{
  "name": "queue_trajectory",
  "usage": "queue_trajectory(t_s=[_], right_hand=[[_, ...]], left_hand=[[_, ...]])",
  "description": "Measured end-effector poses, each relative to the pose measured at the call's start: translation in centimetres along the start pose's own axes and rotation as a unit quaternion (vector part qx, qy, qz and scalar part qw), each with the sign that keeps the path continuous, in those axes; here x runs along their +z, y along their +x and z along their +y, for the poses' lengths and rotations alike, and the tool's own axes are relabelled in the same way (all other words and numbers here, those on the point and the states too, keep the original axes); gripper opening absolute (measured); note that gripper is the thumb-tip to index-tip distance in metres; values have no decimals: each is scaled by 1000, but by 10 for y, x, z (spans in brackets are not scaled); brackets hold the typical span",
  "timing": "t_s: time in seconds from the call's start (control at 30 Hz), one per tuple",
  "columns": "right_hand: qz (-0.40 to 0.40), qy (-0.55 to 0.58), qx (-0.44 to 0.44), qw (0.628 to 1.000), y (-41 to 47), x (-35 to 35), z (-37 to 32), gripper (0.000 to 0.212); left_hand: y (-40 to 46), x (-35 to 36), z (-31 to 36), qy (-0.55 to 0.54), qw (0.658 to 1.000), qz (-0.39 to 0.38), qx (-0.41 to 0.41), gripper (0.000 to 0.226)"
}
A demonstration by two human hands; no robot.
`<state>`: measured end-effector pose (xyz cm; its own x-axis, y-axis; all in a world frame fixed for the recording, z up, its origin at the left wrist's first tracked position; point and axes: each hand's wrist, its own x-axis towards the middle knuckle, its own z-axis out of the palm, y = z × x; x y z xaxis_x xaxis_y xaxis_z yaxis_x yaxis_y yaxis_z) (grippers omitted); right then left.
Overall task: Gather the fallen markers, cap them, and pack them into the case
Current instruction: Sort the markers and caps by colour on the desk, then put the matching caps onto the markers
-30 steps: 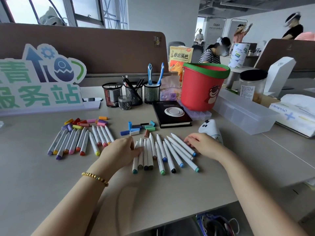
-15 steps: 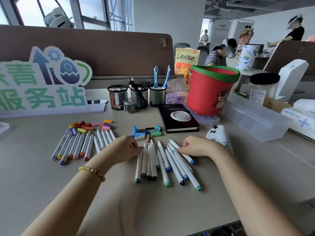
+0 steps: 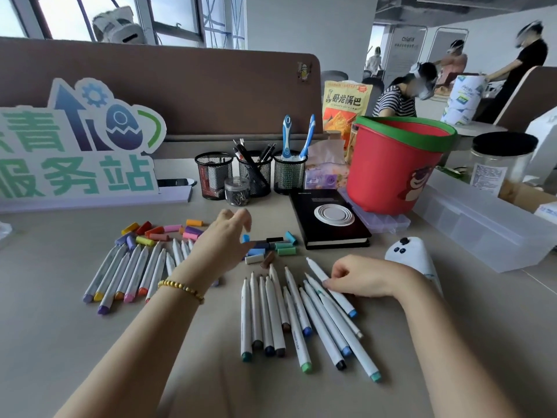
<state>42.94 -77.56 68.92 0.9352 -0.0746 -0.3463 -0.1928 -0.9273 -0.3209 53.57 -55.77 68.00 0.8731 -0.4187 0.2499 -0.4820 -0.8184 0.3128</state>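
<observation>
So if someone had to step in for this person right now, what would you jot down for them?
Left hand: open, raised over the blue and green caps, holding nothing.
Right hand: fingers curled on one white marker at the right edge of the cool-colour group.
Warm-colour markers lie in a row to the left, their caps loose behind them.
Done: markers gathered and sorted into two groups.
Left: every marker is still uncapped, and none is packed. I cannot tell for sure which item is the case.
</observation>
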Motion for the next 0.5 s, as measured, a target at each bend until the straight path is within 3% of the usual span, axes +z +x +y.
queue_trajectory(t_s=[0.07,0.2,0.33,0.43,0.5], right_hand=[[4,9,-2,1000,-1,1,2,27],[18,70,6,997,-2,2,6,24],[35,179,16,983,0,3,10,26],[34,181,20,983,2,5,12,25],[36,176,22,983,3,6,12,24]], left_hand=[[0,2,0,35,998,-36,35,20],[2,9,0,84,992,-75,51,32],[4,12,4,111,990,-60,61,31],[2,12,5,98,991,-57,68,29],[0,10,1,48,998,-13,49,26]])
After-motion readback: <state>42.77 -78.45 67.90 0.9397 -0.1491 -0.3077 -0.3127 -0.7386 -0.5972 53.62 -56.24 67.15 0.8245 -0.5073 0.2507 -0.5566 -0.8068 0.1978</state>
